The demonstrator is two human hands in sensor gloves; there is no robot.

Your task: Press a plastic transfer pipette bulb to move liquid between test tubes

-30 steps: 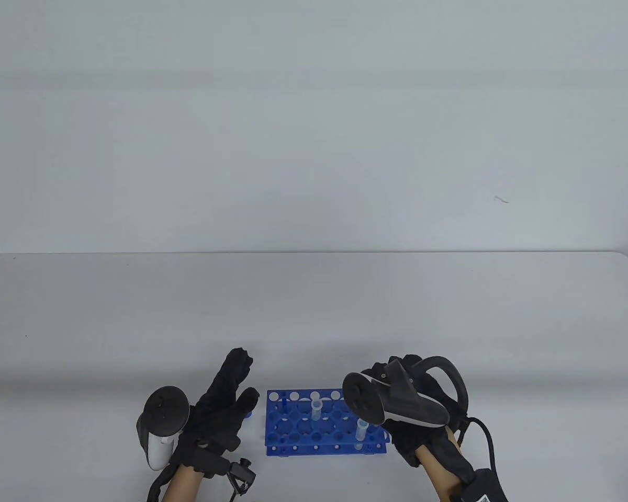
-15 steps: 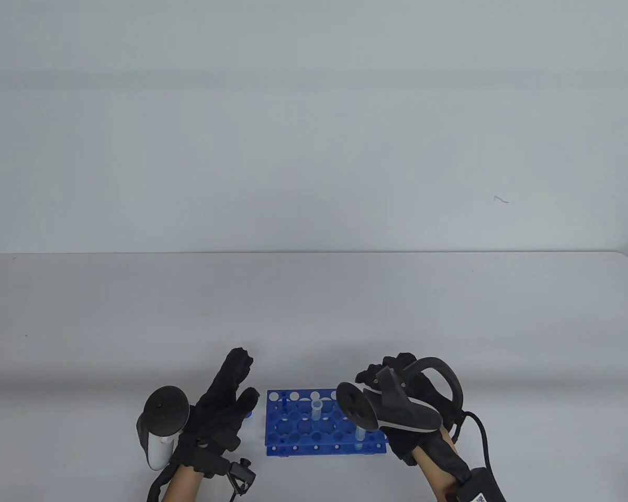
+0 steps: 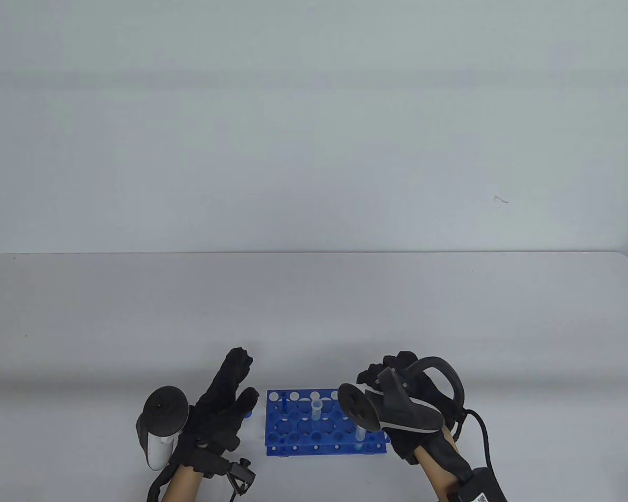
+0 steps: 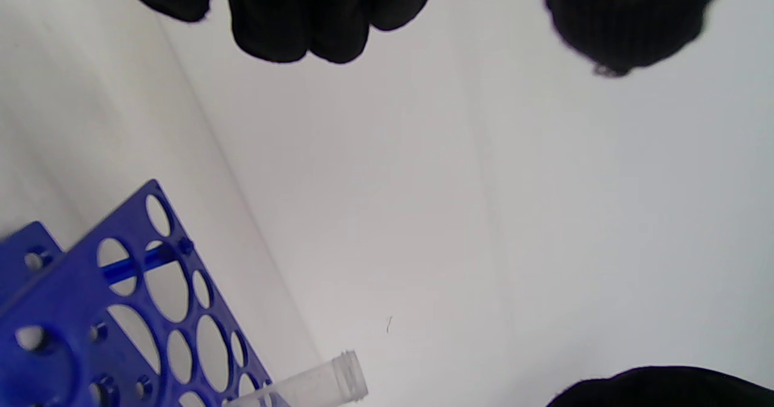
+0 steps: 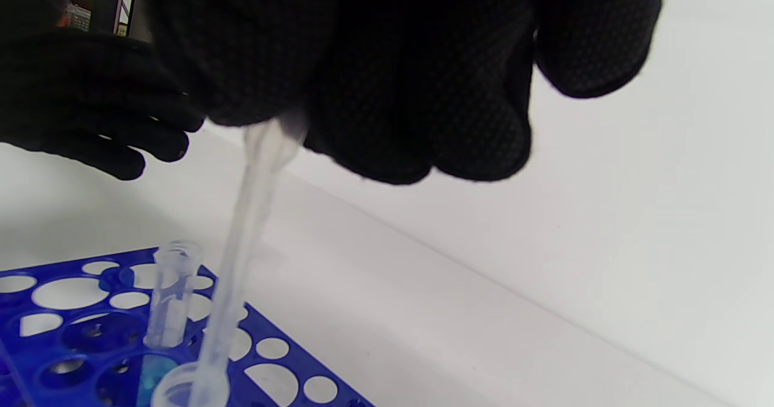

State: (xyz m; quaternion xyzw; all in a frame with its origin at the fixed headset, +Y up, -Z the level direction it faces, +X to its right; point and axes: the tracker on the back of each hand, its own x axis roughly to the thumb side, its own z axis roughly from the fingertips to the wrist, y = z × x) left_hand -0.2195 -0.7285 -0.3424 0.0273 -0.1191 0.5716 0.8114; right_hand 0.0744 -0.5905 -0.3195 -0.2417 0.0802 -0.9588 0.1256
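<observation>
White table [image 3: 314,314], blue rack [image 3: 293,436] near the front edge: the pipette [image 5: 242,237] is gripped in the right hand [image 3: 416,402], tip sunk in the near tube [image 5: 181,389], so the draw step is judged in hand; next, bulb eased, tip carried to the far tube [image 3: 316,409]. Left hand [image 3: 222,402] lies spread and empty beside the rack. Pipette and blue liquid are shown only by the right wrist view.

Overhead table view, two close wrist views
</observation>
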